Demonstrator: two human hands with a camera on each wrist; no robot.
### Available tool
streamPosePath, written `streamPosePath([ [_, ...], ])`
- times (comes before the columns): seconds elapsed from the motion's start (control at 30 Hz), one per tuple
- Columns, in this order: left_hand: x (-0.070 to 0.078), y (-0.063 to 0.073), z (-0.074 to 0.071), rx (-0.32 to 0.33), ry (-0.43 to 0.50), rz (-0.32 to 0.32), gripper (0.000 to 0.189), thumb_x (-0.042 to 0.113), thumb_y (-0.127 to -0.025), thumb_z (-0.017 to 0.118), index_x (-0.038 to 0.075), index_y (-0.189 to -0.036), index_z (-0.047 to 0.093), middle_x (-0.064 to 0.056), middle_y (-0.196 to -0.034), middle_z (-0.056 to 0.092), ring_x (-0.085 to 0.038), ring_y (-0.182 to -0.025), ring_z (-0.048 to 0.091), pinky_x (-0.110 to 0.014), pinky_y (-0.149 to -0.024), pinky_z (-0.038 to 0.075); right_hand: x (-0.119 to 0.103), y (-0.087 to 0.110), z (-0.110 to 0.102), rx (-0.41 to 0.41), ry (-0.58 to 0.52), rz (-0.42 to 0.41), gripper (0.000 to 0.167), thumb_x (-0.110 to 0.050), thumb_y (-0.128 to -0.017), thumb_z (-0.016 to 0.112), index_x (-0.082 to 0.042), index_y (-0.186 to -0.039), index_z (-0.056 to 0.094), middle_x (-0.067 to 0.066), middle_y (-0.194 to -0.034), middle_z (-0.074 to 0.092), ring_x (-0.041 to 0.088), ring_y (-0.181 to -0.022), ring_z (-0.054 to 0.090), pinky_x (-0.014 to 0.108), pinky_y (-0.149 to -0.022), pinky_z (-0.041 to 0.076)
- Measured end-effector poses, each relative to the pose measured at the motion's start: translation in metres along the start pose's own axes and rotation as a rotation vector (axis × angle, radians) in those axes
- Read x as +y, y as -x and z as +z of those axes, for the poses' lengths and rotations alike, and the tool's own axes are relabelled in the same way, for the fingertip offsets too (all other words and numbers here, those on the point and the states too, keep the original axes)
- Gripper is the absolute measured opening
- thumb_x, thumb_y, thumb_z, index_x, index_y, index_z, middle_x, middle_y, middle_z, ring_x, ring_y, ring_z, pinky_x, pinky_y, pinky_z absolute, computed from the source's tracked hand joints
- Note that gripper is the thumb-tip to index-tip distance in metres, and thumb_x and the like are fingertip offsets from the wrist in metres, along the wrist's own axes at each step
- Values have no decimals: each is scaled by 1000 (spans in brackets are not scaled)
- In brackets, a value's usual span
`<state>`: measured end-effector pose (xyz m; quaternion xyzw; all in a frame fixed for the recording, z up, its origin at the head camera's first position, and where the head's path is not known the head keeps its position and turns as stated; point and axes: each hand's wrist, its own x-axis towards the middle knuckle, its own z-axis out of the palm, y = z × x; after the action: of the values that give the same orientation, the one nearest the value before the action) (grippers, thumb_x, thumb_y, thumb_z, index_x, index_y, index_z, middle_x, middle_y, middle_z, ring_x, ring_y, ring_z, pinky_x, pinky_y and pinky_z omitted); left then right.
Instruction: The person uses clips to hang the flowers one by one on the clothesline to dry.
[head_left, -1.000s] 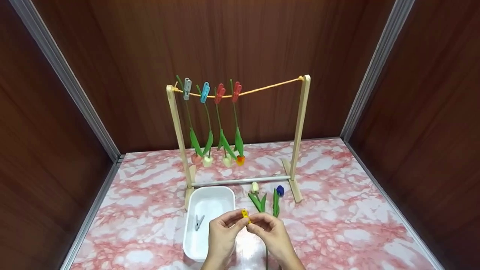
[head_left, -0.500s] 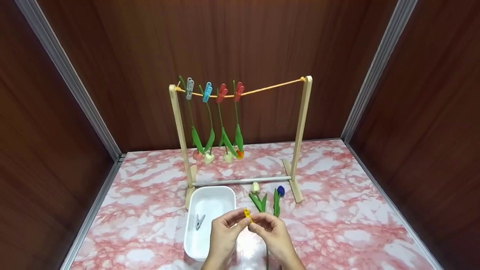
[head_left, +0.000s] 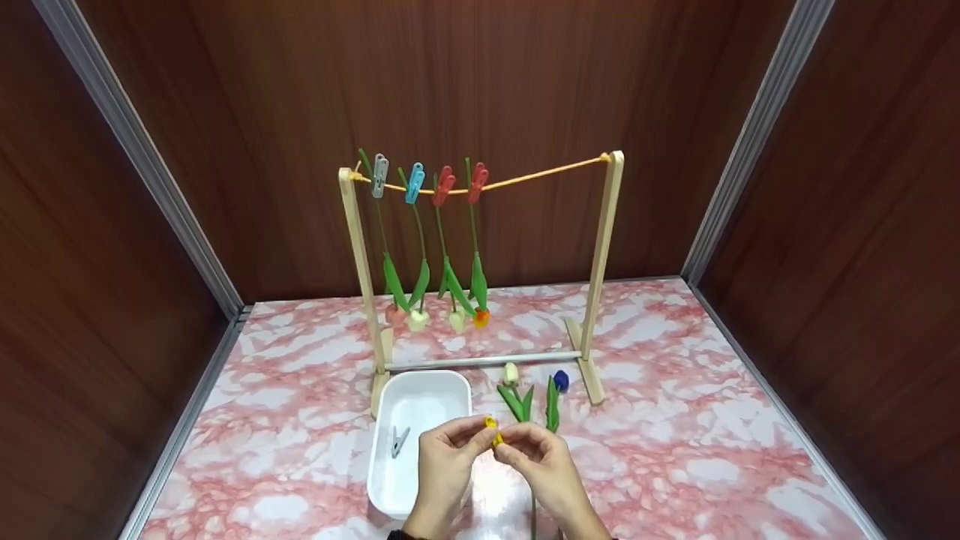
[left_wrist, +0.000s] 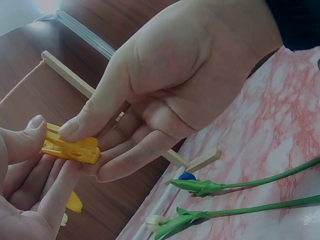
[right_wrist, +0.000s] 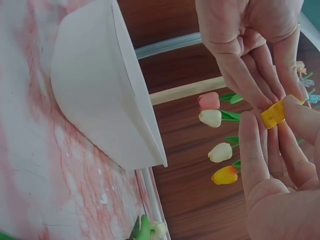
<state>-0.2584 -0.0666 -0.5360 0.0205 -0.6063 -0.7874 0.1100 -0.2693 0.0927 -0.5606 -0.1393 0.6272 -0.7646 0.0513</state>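
Note:
A yellow clothespin (head_left: 492, 429) is pinched between both hands in the head view. My left hand (head_left: 447, 466) holds it with thumb and fingers from the left. The right hand (head_left: 546, 466) grips it from the other side. In the left wrist view the clothespin (left_wrist: 72, 144) lies between both thumbs and the fingers below. The right wrist view shows the clothespin (right_wrist: 274, 113) with fingertips around it. Just beyond the hands, a white tulip (head_left: 511, 373) and a blue tulip (head_left: 561, 381) lie on the table, their stems partly hidden.
A white tub (head_left: 420, 382) holding a grey clothespin (head_left: 400, 442) stands left. Behind is a wooden rack (head_left: 602, 255) with an orange cord (head_left: 544, 175). Several tulips hang head-down from it by grey, blue and red clothespins (head_left: 478, 183). Brown panels (head_left: 480, 82) enclose the table.
Both hands stay nearly in place while the yellow clothespin turns slightly between the fingers. The hanging orange tulip sways a little. The view shifts slightly.

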Motion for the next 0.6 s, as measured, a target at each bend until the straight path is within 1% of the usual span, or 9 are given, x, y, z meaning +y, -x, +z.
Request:
streamPosePath([
  [0.13, 1, -8, 1, -29, 7, 36, 20, -7, -86, 83, -16, -102, 75, -21, -92, 77, -17, -81, 75, -26, -73, 61, -2, -4, 0, 14, 14, -11, 26, -2, -97, 75, 15, -114, 65, 15, -105, 72, 20, -97, 71, 32, -88, 60],
  [0.27, 1, -18, 3, -57, -33, 105, 12, -7, -85, 84, -12, -94, 77, -19, -87, 77, -15, -79, 73, -23, -69, 59, -4, -10, -1, 46, 60, -33, 25, -2, -96, 76, 13, -114, 67, 17, -108, 72, 20, -100, 70, 30, -88, 59],
  [0.4, 0, -26, 3, -74, -70, 143, 8, -6, -85, 84, -8, -89, 79, -17, -85, 77, -14, -79, 72, -24, -68, 59, -5, -15, -1, 68, 113, -52, 24, -3, -96, 77, 10, -114, 69, 19, -111, 72, 20, -103, 70, 28, -89, 57],
  [0.5, 0, -35, 3, -72, -111, 159, 7, -5, -85, 85, -7, -89, 79, -15, -84, 77, -13, -78, 71, -23, -70, 59, -4, -19, -5, 61, 153, -66, 24, -4, -98, 75, 10, -117, 69, 20, -113, 72, 21, -104, 70, 28, -91, 57],
  [0.6, 0, -51, 3, -66, -132, 175, 8, -6, -85, 84, -8, -90, 79, -16, -86, 77, -11, -77, 71, -23, -72, 59, -3, -25, -17, 27, 244, -104, 21, -2, -98, 74, 7, -117, 70, 21, -113, 73, 23, -106, 71, 29, -92, 58],
])
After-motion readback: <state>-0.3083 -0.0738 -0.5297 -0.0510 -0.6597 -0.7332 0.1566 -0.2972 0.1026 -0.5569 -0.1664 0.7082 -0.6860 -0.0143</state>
